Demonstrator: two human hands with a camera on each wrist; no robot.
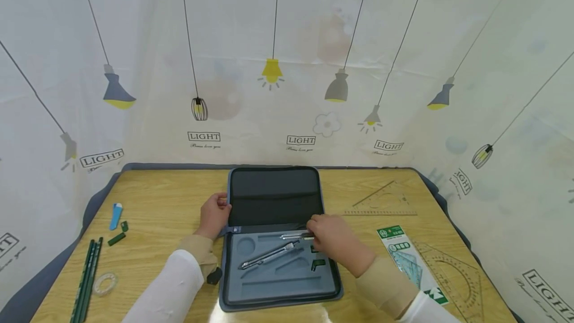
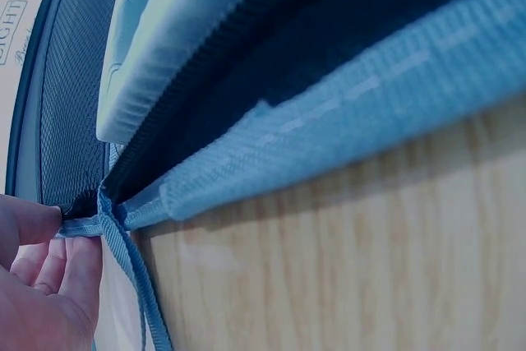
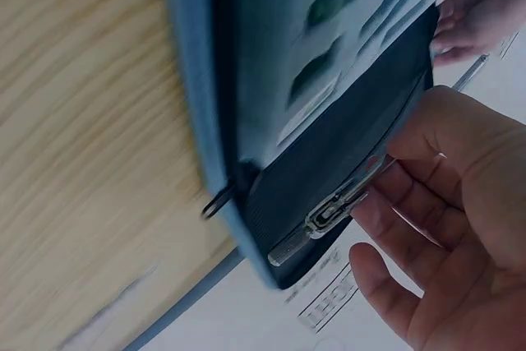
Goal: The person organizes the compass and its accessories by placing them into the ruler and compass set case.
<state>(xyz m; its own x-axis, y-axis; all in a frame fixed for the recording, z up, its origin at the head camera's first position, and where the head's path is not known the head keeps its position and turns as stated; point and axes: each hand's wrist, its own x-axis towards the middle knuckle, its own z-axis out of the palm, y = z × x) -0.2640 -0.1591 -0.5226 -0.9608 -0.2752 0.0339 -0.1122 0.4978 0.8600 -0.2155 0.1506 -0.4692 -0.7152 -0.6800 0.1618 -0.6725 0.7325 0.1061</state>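
Observation:
A blue zippered case [image 1: 275, 176] lies unfolded on the wooden table. Thumb and fingers of my left hand [image 1: 213, 216] pinch the left edge of its lid, also visible in the left wrist view. My right hand [image 1: 338, 243] holds a silver metal drawing compass [image 3: 329, 211] over the case, knurled handle on one side of the fingers and thin end on the other. Another compass [image 1: 269, 255] rests diagonally across the grey-blue moulded tray [image 1: 282, 289]. Small dark green pieces [image 1: 317, 264] sit in the tray's right side, partly under my right hand.
Left on the table are dark green pencils [image 1: 87, 280], a clear tape ring [image 1: 105, 284], a blue-and-white item [image 1: 116, 216] and small green blocks [image 1: 117, 239]. To the right lie a clear set square [image 1: 381, 212], a green-and-white packet [image 1: 410, 263] and a clear protractor ruler [image 1: 471, 283].

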